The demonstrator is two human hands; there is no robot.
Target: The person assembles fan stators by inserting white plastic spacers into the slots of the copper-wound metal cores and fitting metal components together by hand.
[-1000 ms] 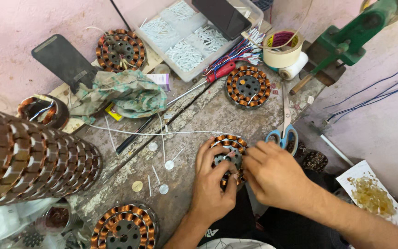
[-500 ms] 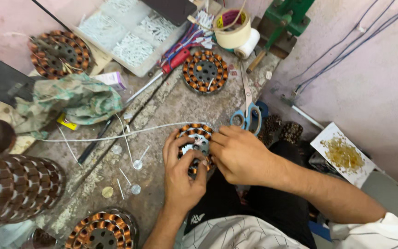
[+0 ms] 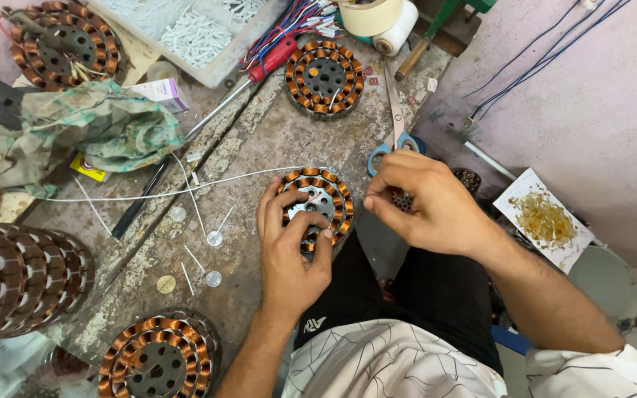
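A round stator with copper windings lies at the near edge of the worn workbench. My left hand grips it from the near side, fingers over its centre and rim. My right hand hovers at its right edge with thumb and fingertips pinched together, apparently on a thin white sleeve or wire that runs from the stator leftwards across the bench. What exactly the fingers pinch is too small to tell.
Other copper-wound stators lie at top centre, top left and bottom left; a stack of them stands at left. Blue-handled scissors, a red screwdriver, a rag, a tray of white sleeves, tape rolls.
The view has swung right and closer. My right hand has drawn away from the stator's top to its right edge, and my left hand still holds the stator.
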